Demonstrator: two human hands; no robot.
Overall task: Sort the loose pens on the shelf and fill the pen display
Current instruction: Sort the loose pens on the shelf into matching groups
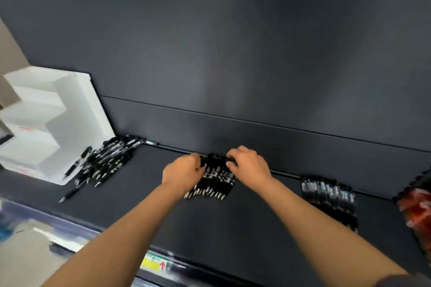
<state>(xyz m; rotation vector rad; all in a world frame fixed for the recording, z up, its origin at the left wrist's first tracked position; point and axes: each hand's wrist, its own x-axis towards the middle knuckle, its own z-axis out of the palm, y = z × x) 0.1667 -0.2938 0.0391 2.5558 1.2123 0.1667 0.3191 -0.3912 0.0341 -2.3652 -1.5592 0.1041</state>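
1. The left hand [184, 172] sits at the left edge of a neat row of black pens with silver tips [214, 182]. Its fingers are curled in against the outermost pens. Whether they actually pinch a pen or only butt against the row cannot be told.
2. The right hand [250, 165] is on the far right part of the same row. Its fingers are bent down over the pens' far ends and its thumb is tucked at the side, so it grasps the row. A thin ring [255, 152] shows on one finger.
3. The row lies flat on the dark matt shelf [233, 228], close to the dark back panel [210, 53], with the pen tips pointing toward the person.
4. To the left, well apart from the hands, a heap of loose black pens [105, 161] lies in a jumble, and its near edge touches the white stepped pen display [53, 123].
5. The display stands at the left end of the shelf, and no pens show in its visible tiers.
6. A single black pen [70, 193] lies alone in front of the heap.
7. To the right of the hands, a second row of black pens [328, 196] lies side by side on the shelf.
8. A blurred red and orange packet [417, 207] sits at the right edge of the view.
9. A yellow label [151, 263] is fixed to the shelf's front lip.
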